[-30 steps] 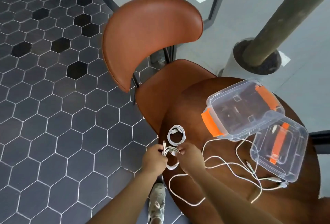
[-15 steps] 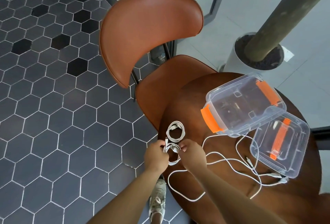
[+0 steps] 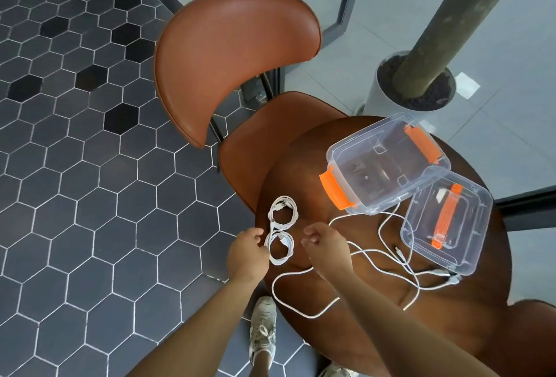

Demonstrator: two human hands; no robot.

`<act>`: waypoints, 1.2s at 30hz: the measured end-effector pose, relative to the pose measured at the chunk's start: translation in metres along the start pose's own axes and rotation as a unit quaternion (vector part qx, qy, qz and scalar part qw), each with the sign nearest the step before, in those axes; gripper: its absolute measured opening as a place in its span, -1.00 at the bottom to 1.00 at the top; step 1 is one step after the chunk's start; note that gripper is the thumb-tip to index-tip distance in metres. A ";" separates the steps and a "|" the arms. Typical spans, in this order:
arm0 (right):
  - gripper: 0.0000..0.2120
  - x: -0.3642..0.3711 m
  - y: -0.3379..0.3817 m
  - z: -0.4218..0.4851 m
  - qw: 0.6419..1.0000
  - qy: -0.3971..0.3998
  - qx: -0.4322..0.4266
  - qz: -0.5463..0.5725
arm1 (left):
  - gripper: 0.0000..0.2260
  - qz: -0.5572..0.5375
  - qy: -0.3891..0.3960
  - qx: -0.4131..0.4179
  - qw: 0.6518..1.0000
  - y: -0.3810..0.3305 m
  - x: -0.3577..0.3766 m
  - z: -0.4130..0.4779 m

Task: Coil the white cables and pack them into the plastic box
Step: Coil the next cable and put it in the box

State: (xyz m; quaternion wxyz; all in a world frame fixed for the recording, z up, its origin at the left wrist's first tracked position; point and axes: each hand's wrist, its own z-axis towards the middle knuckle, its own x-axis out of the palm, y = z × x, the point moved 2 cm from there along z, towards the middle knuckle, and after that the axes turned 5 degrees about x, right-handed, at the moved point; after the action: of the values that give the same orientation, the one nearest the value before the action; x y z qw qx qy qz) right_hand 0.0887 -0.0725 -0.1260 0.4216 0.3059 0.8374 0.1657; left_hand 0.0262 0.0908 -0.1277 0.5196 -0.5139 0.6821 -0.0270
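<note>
Next loose cable (image 3: 313, 316) lies right of your right hand (image 3: 326, 246), its long runs going left to right across the counter (image 3: 451, 316) toward the lid (image 3: 481, 226). Right hand is nearer. Its grip is relaxed and holds nothing. Left hand (image 3: 246, 256) sits against the left edge of the near coil (image 3: 281, 237); can't tell if it's pinching. Far coil (image 3: 281, 205) is just beyond it, and the box (image 3: 346, 148) is further right with no cable in it. Half a second ago both your hands held the near coil; now it's flat on the counter and your right hand is off it.
</note>
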 end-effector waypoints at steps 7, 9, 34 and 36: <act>-0.82 -0.040 -0.016 -0.035 1.000 -0.007 0.003 0.027 | -0.78 0.062 0.028 0.116 0.991 -0.040 -0.003 -0.032; -0.84 -0.054 -0.024 -0.048 0.999 -0.022 0.001 0.027 | -0.78 0.075 0.041 0.145 0.986 -0.053 0.002 -0.045; -0.85 -0.124 -0.190 -0.035 0.965 -0.102 0.243 0.008 | -0.67 0.211 0.214 0.241 0.923 -0.104 0.116 -0.115; -0.88 -0.127 -0.197 -0.037 0.963 -0.103 0.249 0.027 | -0.68 0.201 0.219 0.237 0.925 -0.107 0.114 -0.115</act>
State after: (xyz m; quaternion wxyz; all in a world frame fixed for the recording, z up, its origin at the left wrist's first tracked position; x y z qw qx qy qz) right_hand 0.0440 -0.3057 -0.1330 0.4112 0.4391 0.7958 -0.0696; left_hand 0.0211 -0.0997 -0.0918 0.4581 -0.2088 0.8418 -0.1948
